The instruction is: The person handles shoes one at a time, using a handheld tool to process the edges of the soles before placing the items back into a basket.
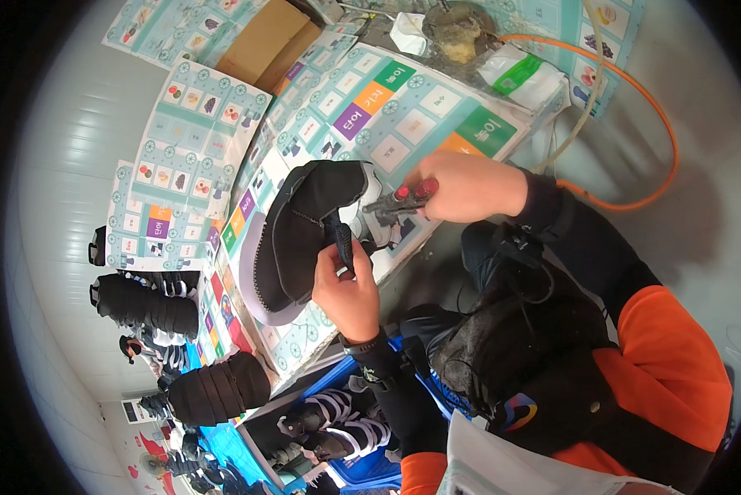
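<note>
A black shoe upper [300, 210] with a lavender lower edge lies on its side on the patterned table cover. My left hand [350, 301] is closed, its thumb and fingers pinching a narrow black ribbed piece [343, 245] at the shoe's near side. I cannot tell whether that piece is part of the shoe. Pliers [393, 208] with red on the handles are gripped in my right hand [477, 190], and their dark jaws reach the light inner part of the shoe. The exact contact of the jaws is hard to make out.
Below the table edge stands a blue crate [366, 469] with striped shoes [354, 421]. Stacks of black shoe parts [218, 392] stand at the left. An orange hose [671, 136] loops at the right. A green-and-white packet [519, 76] and a cardboard box [267, 41] sit farther back.
</note>
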Tool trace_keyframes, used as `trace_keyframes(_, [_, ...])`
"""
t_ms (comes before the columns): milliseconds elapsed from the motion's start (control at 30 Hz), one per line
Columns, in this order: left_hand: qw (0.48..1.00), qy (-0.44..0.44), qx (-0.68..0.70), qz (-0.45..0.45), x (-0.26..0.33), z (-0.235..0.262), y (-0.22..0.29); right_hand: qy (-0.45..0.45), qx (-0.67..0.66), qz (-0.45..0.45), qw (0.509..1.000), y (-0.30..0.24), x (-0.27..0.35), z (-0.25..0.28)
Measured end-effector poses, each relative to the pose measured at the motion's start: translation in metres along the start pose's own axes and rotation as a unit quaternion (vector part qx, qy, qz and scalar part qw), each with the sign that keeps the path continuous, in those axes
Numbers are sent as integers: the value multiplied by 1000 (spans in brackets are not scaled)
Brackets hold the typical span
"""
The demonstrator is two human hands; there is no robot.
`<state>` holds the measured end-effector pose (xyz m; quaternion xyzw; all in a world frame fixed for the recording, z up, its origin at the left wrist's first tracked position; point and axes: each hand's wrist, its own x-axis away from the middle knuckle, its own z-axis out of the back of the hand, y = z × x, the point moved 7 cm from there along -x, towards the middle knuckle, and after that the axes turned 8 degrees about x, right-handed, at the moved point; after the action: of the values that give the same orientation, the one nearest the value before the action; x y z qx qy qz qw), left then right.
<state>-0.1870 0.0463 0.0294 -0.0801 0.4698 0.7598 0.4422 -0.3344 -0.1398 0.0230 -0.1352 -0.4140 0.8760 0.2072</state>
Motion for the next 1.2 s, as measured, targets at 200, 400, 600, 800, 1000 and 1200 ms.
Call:
trace_keyframes(200, [1000, -4, 5, 2, 2, -1, -1, -45, 37, 66, 996, 13, -1, -14])
trace_keyframes(400, [1000, 2, 10, -5, 1, -3, 3, 71, 23, 17, 997, 16, -4, 4])
trace_keyframes(600, [1000, 6, -3, -12, -1, 0, 4, -65, 35, 14, 997, 12, 6, -10])
trace_keyframes(800, [981, 180, -54, -43, -14, 44, -6, 98, 91, 11, 991, 29, -3, 16])
trace_keyframes(1000, [960, 245, 130, 50, -7, 103, -33, 299, 262, -22, 917, 97, -35, 35])
trace_keyframes(1200, [897, 265, 325, 138, 17, 76, -62, 314, 14, 129, 941, 14, -9, 20])
